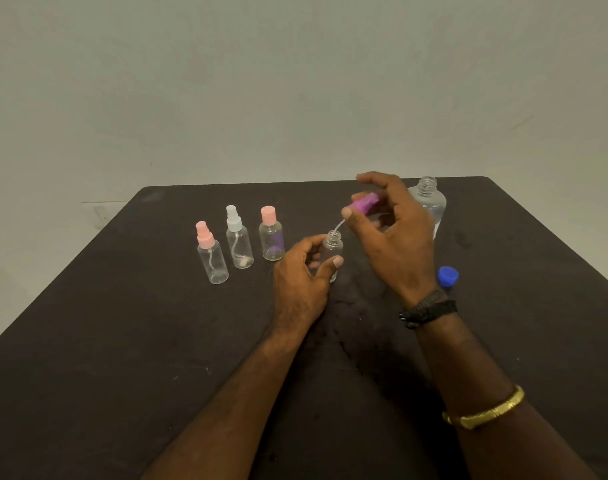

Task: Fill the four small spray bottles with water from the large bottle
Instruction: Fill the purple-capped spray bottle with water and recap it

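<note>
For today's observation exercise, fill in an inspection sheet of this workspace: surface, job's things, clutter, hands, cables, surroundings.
Surface: dark table, dry-looking.
Job's things: three capped spray bottles upright in a row; open small bottle; large bottle uncapped; blue cap lying beside it.
Clutter: nothing seen.
Hands: left hand grips the open small bottle; right hand holds the purple spray top above it.
Cables: nothing seen.
Surroundings: plain pale wall.

Bare dark table (122,341) open front-left, three capped spray bottles (239,242) clustered mid-left, large bottle (429,202) and blue cap (448,277) blocking right side
</note>
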